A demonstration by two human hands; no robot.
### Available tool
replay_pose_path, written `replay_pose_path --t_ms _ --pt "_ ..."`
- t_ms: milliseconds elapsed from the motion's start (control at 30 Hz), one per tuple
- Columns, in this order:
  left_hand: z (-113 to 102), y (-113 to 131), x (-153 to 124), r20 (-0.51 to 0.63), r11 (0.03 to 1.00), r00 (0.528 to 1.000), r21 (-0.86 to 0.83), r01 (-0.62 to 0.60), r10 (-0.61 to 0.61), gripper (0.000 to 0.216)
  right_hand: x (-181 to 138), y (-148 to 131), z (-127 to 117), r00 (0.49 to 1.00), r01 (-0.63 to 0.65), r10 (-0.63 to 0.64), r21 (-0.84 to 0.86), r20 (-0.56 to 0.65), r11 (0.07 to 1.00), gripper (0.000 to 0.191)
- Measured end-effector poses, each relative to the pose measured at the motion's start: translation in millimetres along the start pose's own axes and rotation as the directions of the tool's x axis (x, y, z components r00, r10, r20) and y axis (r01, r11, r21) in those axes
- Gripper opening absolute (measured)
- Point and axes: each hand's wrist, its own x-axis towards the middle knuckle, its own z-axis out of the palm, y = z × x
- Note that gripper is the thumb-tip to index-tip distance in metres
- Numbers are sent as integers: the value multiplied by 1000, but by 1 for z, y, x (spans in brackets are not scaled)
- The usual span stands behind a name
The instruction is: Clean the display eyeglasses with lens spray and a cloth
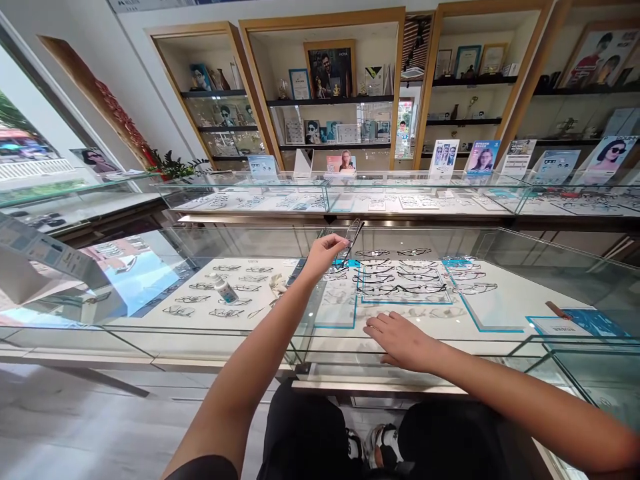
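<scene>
My left hand [324, 254] reaches out over the glass display counter [505, 243] and pinches a folded pair of thin dark-framed glasses [351, 239] by one end, holding them upright above the glass. My right hand [400, 341] lies palm down with fingers stretched out on the counter's near glass top. Under the glass, rows of spectacle frames [400, 277] lie on white and blue-edged trays.
A small white bottle [225, 289] and a crumpled cloth [277, 285] sit on the left part of the counter. A second glass counter [350, 193] with frames and advert cards stands behind. Wooden wall shelves [330, 100] hold pictures and certificates. My knees and shoes show below.
</scene>
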Motion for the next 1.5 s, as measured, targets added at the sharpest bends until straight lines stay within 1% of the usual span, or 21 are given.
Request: replay_pose_path --t_ms 133,267,333,433,467,500,533,567,600,633,667,733,800,833,867,933,1033,1167,1267,1367,1500 --pt "13 -4 22 33 999 999 -50 21 -19 38 6 5 11 998 8 -12 -63 -59 998 21" --pt "28 -6 43 71 996 997 -91 19 -12 41 11 1 31 992 27 -45 -151 -118 988 21" --pt "37 -8 52 84 994 996 -111 8 1 42 13 0 35 990 34 -56 -170 -128 985 19" --pt "50 -13 60 53 991 998 -134 -25 33 42 16 12 19 990 49 -67 -146 -125 988 13" --pt "53 -16 61 24 989 999 -138 -42 45 41 18 21 6 988 74 -85 -86 -128 994 10" --pt "56 -18 61 -13 988 998 -141 -58 57 40 22 33 -8 984 65 -64 1 -168 998 17" --pt "59 -21 60 -51 987 996 -142 -75 68 39 26 47 -25 967 2 21 89 -255 996 19" --pt "62 -23 59 -90 986 993 -142 -90 78 39 32 62 -41 914 -90 150 172 -376 981 18" --pt "64 -26 57 -125 984 988 -140 -105 88 38 39 78 -56 829 -169 278 258 -484 951 22" --pt "66 -28 54 -155 983 983 -137 -120 98 38 48 93 -69 744 -215 381 343 -549 914 27" --pt "68 -29 51 -180 982 978 -132 -133 108 38 57 106 -78 671 -232 464 430 -578 873 30" --pt "72 -32 45 -217 982 968 -116 -152 125 37 77 126 -84 615 -176 549 580 -566 796 28" --pt "75 -34 36 -235 982 963 -96 -161 135 36 95 135 -77 593 -99 598 689 -538 718 26" --pt "76 -36 32 -237 983 962 -87 -162 138 36 101 137 -71 565 -58 636 744 -525 666 27" --pt "78 -37 28 -236 984 962 -79 -162 140 34 105 137 -64 554 -45 651 762 -520 646 29" --pt "79 -39 20 -230 985 963 -67 -160 141 32 108 135 -52 553 -27 657 777 -513 629 30" --pt "81 -42 14 -210 981 961 -29 -190 180 30 104 132 -43 549 2 658 788 -515 615 27" --pt "81 -45 14 -153 974 963 -19 -226 221 32 98 134 -41 536 21 657 786 -530 617 22" --pt "79 -47 17 -87 978 980 -86 -188 181 35 97 137 -40 507 16 665 777 -549 630 21" --pt "77 -48 20 12 980 991 -148 -131 134 37 97 141 -39 479 11 674 772 -562 636 20" --pt "73 -48 24 135 975 986 -213 -66 96 39 96 144 -39 450 18 685 773 -573 634 21"
